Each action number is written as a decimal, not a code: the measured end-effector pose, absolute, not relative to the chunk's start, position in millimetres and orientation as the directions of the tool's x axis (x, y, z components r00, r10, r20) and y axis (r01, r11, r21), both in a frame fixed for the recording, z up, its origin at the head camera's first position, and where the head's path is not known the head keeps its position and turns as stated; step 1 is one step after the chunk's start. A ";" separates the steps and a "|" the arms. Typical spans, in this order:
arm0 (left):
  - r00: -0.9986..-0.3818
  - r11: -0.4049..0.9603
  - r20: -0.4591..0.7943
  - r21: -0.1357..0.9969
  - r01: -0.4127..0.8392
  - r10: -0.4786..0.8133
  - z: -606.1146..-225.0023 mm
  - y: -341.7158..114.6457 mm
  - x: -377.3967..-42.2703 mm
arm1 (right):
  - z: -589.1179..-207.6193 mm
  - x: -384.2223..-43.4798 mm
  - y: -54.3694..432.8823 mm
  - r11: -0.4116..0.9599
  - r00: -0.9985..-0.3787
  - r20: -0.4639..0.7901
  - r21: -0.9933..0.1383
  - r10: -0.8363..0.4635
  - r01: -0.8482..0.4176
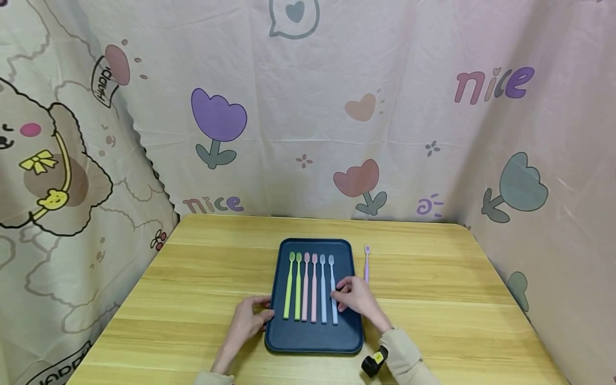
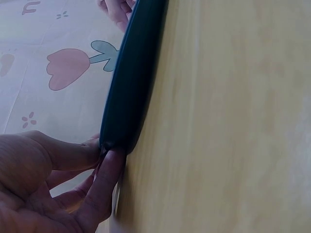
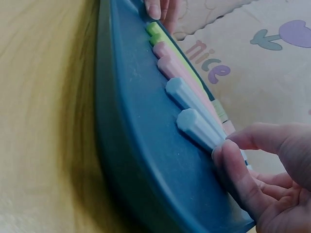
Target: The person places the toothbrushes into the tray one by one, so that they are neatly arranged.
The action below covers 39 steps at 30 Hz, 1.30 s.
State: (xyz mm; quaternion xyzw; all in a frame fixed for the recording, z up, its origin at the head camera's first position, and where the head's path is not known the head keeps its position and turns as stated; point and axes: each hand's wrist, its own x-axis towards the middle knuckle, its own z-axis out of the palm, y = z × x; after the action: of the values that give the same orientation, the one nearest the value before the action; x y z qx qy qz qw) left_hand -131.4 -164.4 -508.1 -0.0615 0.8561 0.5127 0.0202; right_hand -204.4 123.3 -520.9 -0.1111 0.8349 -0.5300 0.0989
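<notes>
A dark blue tray (image 1: pixel 313 339) holds a row of toothbrushes side by side, bristle heads toward the far edge. From left come two green toothbrushes (image 1: pixel 289 291), two pink toothbrushes (image 1: pixel 314 291) and two light blue ones. My right hand (image 1: pixel 356 295) pinches the rightmost light blue toothbrush (image 1: pixel 334 310) between thumb and finger, along its handle; the right wrist view shows that handle's end (image 3: pixel 194 124) low over the tray floor. On the tray's left rim, my left hand (image 1: pixel 247 320) grips the edge, thumb on one side and fingers (image 2: pixel 104 189) on the other.
A purple toothbrush (image 1: pixel 367 264) lies on the wooden table (image 1: pixel 207 267), just right of the tray. Around the table's back and sides hangs a printed curtain (image 1: pixel 289 107). A black device with a yellow mark (image 1: pixel 374 362) sits by the right sleeve (image 1: pixel 404 353).
</notes>
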 end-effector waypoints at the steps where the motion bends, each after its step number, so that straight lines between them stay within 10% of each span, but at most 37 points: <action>1: -0.991 0.467 -0.100 0.875 -0.129 -0.085 -508.2 -164.1 -131.5 | -521.1 -204.2 123.7 0.413 -0.955 -0.048 -0.907 -0.292 -0.081; 39: -0.990 0.469 -0.110 0.872 -0.139 -0.087 -508.5 -163.3 -131.6 | -519.5 -202.9 120.9 0.427 -0.959 -0.045 -0.901 -0.280 -0.082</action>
State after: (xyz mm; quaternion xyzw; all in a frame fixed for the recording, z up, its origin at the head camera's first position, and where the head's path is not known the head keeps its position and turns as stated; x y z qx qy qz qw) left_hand -131.6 -163.3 -508.5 -0.0659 0.8568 0.5108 0.0251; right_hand -202.9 120.9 -519.5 -0.1079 0.8393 -0.5244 0.0943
